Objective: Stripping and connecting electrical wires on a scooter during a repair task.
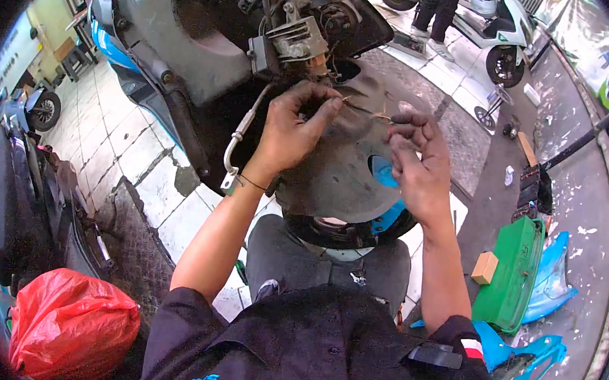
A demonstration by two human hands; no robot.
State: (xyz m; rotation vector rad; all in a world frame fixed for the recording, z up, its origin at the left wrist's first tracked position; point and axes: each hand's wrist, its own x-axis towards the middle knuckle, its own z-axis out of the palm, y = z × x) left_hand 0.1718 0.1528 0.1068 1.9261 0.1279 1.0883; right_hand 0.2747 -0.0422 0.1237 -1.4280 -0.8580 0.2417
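My left hand (297,129) and my right hand (416,157) are raised in front of a stripped blue scooter (207,56) with its grey inner body exposed. Both pinch the ends of a thin wire (367,112) stretched between their fingertips. The wire runs just below the scooter's metal bracket and motor parts (301,39). A dusty grey panel (343,172) lies under my hands. A silver bent lever (240,140) hangs beside my left wrist.
A red plastic bag (71,325) sits at lower left beside a dark scooter (25,192). A green box (513,272), a small cardboard box (485,267) and blue body panels (548,287) lie on the right. A white scooter (496,29) and a standing person are at the back.
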